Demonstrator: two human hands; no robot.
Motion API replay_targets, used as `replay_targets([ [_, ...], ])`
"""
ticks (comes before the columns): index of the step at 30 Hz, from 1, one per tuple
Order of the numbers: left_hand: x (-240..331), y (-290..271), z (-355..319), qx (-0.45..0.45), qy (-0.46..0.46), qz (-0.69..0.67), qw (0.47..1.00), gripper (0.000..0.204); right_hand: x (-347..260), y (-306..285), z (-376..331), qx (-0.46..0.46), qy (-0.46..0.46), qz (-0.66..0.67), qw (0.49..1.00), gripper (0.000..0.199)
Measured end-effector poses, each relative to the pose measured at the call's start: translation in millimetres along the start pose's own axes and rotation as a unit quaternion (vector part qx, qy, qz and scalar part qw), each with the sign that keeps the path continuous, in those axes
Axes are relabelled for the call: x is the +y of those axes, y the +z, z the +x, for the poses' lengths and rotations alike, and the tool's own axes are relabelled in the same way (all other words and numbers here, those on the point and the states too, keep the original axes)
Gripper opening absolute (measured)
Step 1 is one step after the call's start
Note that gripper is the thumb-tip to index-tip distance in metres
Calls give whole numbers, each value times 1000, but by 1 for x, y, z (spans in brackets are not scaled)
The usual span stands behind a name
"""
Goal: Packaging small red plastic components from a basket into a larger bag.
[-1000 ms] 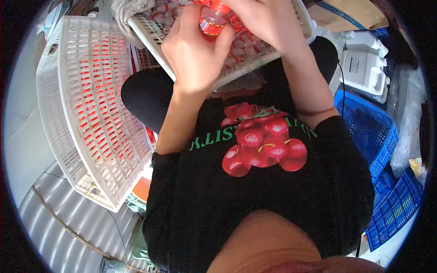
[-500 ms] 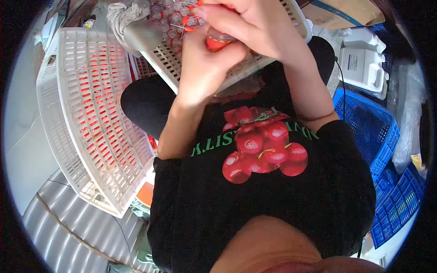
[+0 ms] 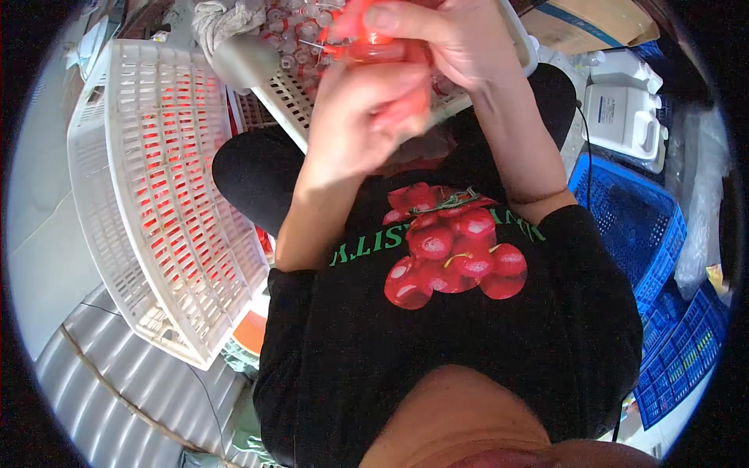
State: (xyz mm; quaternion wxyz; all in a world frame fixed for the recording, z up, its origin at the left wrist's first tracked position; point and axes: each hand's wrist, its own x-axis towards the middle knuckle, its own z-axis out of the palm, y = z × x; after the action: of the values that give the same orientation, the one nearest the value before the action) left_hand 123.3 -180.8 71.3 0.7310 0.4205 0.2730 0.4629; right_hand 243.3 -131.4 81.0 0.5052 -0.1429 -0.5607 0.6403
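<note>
Over white plastic basket (image 3: 282,117), right hand (image 3: 462,45) gripped small red-and-clear container (image 3: 381,51), fingers closed; left hand (image 3: 355,117) curled, blurred, hold unclear. Slack pinch could have dropped container.

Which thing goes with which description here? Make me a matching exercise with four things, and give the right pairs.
Things:
1. Red container
2. Cloth
3. Jugs
4. Cardboard box

Descriptions:
A. White, with a handle
B. Grey, by a corner of the tray
C. Brown
D. Between the left hand and the right hand

Right pairs: 1-D, 2-B, 3-A, 4-C.
</note>
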Motion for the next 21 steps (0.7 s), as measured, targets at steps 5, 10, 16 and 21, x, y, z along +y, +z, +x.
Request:
replay_targets([
  [5, 2, 5, -4, 142, 103, 245, 953, 15, -11, -3, -3, -21, -92, -339, 936, 26],
  [10, 17, -12, -4, -118, -121, -293, 941, 16, -13, 5, -4, 26, -24, 67, 997, 26],
  [16, 0, -9, 3, 137, 30, 184, 973, 20, 20, -24, -10, 5, -31, 99, 995, 27],
  [21, -4, -22, 4, 239, 93, 453, 854, 26, 7, 2, -4, 43, 47, -76, 995, 24],
])
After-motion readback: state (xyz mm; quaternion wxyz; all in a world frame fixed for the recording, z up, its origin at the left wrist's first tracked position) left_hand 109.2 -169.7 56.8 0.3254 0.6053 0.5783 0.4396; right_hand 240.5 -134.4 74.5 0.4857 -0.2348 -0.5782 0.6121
